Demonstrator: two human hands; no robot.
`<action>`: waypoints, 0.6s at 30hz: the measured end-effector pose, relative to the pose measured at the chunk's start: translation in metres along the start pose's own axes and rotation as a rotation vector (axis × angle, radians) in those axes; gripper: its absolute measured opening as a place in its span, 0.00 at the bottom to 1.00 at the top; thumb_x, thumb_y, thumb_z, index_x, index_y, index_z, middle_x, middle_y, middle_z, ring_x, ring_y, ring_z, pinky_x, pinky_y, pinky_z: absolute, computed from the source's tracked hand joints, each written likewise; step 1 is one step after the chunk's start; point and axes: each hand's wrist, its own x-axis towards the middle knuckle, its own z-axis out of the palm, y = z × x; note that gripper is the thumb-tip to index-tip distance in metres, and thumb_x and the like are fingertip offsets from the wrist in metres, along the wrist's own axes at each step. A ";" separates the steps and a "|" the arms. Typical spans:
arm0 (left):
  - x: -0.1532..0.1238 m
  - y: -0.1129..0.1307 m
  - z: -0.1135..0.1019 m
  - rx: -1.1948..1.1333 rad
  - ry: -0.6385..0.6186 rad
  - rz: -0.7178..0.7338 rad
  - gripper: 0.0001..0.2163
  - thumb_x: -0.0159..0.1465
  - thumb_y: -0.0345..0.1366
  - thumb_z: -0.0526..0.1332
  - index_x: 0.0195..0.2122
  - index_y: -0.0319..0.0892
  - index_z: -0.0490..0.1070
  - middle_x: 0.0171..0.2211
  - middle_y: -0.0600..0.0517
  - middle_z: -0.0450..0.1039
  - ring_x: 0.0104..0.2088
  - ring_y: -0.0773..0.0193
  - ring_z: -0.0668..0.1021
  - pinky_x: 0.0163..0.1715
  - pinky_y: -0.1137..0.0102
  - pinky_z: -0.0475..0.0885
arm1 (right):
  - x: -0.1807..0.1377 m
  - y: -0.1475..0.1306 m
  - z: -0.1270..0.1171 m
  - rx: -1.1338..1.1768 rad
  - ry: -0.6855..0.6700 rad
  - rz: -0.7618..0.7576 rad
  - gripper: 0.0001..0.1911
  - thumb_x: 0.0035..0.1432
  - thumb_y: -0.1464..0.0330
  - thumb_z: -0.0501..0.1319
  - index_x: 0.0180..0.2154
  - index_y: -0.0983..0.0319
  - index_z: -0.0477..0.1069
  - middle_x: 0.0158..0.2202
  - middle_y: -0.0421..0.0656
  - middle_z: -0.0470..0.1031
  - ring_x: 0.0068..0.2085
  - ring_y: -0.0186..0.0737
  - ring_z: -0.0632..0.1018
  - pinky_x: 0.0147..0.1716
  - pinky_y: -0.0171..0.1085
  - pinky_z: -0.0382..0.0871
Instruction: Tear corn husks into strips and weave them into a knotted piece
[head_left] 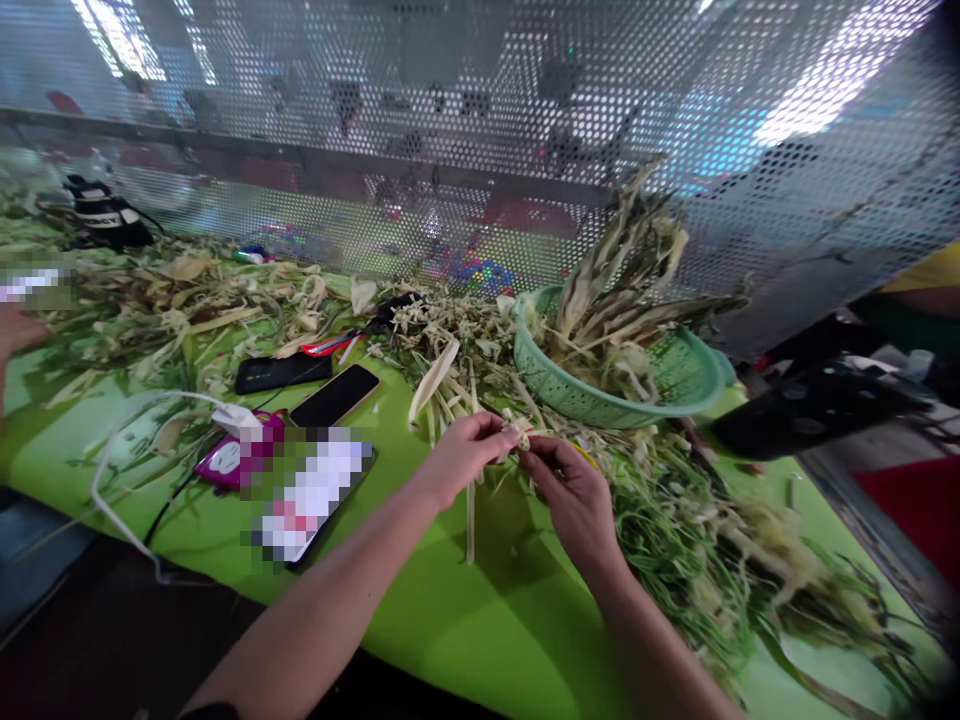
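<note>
My left hand (463, 452) and my right hand (568, 488) meet over the green table (450, 620), both pinching a small pale bud (519, 435) at the top of a thin stalk. The stalk (470, 520) hangs down from my left fingers toward the tabletop. Both hands have their fingers closed on this plant piece. Just behind them lies a loose heap of pale husks and stems (465, 350). A green plastic basket (600, 405) filled with long dry leaves stands beyond my right hand.
Two dark phones (334, 395) and a pink power bank (232, 455) with a white cable lie at the left. Red-handled scissors (334, 343) rest among husks. Green stems (712, 550) pile at the right. Another person's hand (19, 330) shows at far left. A perforated metal screen (480, 130) backs the table.
</note>
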 end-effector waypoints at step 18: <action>0.013 0.005 -0.013 -0.201 0.298 0.028 0.14 0.50 0.44 0.69 0.28 0.40 0.71 0.25 0.55 0.68 0.25 0.72 0.69 0.28 0.74 0.66 | 0.000 -0.009 -0.006 -0.125 0.153 -0.123 0.11 0.61 0.59 0.59 0.40 0.59 0.73 0.35 0.44 0.73 0.35 0.41 0.72 0.35 0.38 0.67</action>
